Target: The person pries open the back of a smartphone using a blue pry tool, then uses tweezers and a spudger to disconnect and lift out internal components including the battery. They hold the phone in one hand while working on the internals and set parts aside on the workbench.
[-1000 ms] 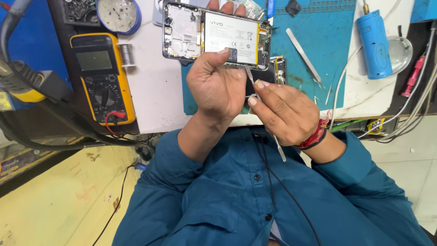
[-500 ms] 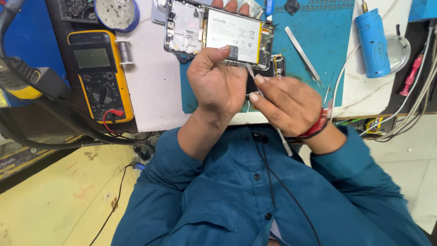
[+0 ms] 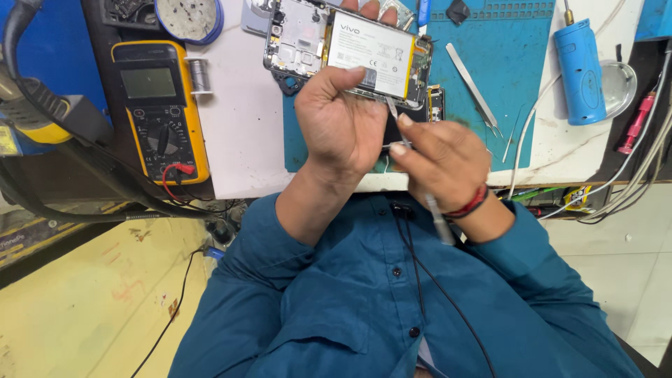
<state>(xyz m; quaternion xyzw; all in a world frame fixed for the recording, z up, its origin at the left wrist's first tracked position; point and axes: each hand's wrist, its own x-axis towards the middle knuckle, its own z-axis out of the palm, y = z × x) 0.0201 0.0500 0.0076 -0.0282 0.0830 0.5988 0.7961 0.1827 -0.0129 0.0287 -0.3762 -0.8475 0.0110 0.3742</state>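
Metal tool tip has crept closer under the opened phone; left hand grip clamps its edge, right hand pinches the tool.

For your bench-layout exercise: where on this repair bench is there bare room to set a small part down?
Free: white top between multimeter and blue mat; mat between tweezers and its right edge. Crowded: around opened phone, both hands, cables at right.
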